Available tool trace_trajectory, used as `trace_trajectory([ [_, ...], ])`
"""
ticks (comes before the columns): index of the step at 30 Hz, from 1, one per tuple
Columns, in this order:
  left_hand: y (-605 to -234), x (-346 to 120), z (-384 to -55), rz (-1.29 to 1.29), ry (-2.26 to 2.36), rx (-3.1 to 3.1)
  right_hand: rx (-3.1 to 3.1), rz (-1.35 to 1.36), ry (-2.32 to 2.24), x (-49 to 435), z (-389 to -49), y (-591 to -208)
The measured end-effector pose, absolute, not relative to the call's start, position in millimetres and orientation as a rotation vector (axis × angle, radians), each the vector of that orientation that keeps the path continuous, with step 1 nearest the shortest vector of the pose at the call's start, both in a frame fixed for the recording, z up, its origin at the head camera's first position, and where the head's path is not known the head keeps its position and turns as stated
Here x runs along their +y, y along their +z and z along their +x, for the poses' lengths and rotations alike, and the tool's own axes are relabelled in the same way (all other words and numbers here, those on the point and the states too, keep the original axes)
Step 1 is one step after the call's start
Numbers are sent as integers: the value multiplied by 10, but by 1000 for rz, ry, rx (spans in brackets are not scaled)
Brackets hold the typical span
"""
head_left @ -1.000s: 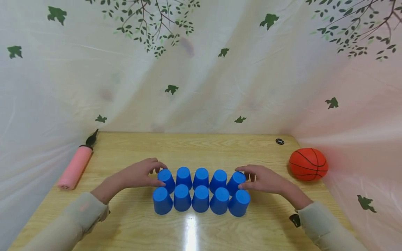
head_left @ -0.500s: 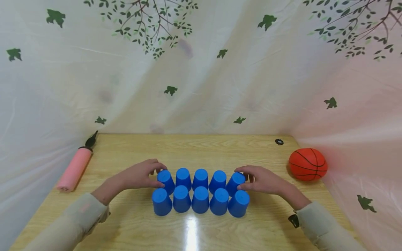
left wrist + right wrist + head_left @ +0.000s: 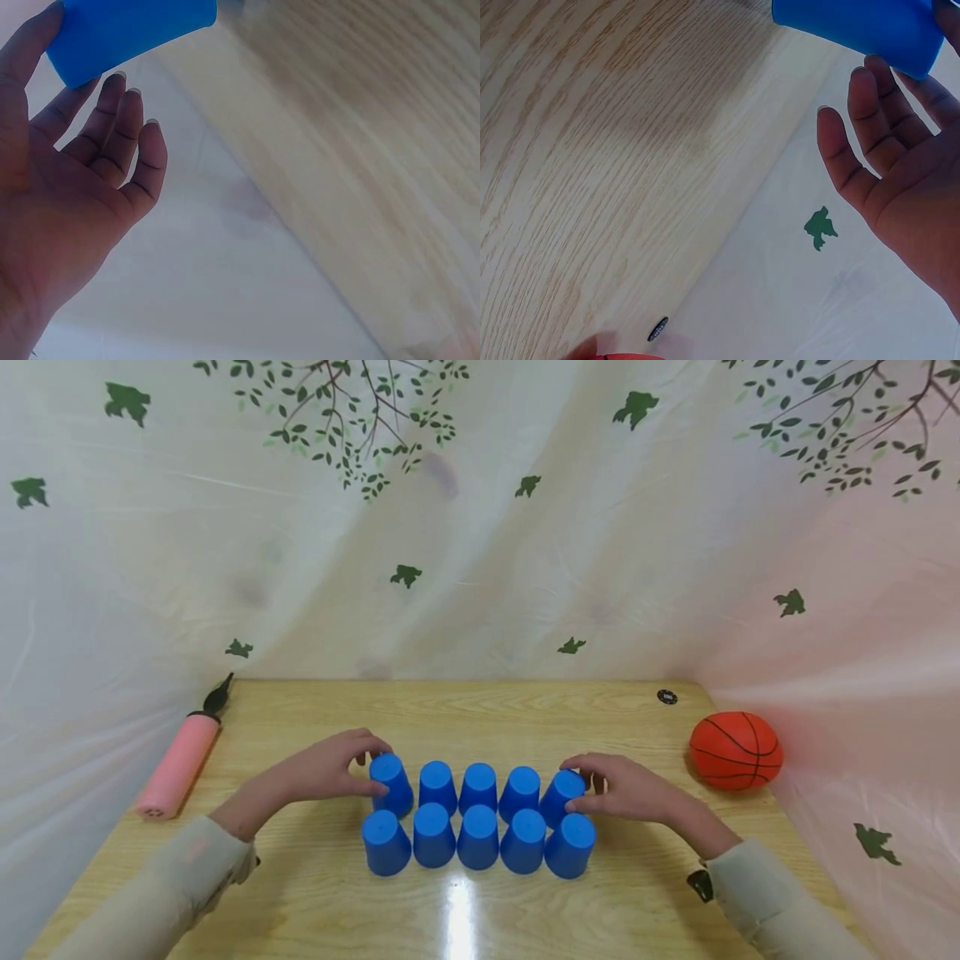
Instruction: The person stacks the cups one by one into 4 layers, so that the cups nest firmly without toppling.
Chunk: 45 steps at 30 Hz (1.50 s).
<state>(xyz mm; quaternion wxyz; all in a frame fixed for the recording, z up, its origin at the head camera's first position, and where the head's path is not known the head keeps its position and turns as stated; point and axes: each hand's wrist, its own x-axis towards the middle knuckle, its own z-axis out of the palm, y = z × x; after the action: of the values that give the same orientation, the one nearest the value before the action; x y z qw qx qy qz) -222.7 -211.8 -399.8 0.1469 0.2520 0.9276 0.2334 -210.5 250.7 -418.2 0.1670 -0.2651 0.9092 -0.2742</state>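
Note:
Several blue cups stand upside down in two rows on the wooden table (image 3: 330, 893). My left hand (image 3: 326, 766) pinches the far row's leftmost cup (image 3: 392, 787) between thumb and fingers; this cup sits slightly higher and farther left than its neighbours. In the left wrist view the same blue cup (image 3: 127, 34) shows between thumb and index finger. At the other end, my right hand (image 3: 630, 787) pinches the far row's rightmost cup (image 3: 561, 797), which stands in line with its row. The right wrist view has that blue cup (image 3: 862, 30) against the fingertips.
A pink hand pump (image 3: 180, 764) with a black nozzle lies at the left edge. Toward the right edge sits a red toy basketball (image 3: 737, 752), with a black round chip (image 3: 667, 697) behind it. A pale curtain (image 3: 480, 527) with leaf prints rises behind the table.
My left hand has raised the far-left cup slightly and shifted it a little to the left and away. My right hand and the other cups have stayed in place.

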Motion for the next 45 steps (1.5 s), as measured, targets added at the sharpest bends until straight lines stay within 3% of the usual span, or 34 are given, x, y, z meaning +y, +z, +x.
trace_trajectory([
  [11, -3808, -2066, -2458, 749, 681, 2725, 2612, -718, -786, 2511, -2123, -4199],
  [33, -3564, -1450, -2944, 853, 591, 2749, 2608, -721, -815, 2516, -2127, -4214],
  [45, -3658, -1106, -3100, 898, 518, 2711, 2612, -717, -817, 2507, -2122, -4227],
])
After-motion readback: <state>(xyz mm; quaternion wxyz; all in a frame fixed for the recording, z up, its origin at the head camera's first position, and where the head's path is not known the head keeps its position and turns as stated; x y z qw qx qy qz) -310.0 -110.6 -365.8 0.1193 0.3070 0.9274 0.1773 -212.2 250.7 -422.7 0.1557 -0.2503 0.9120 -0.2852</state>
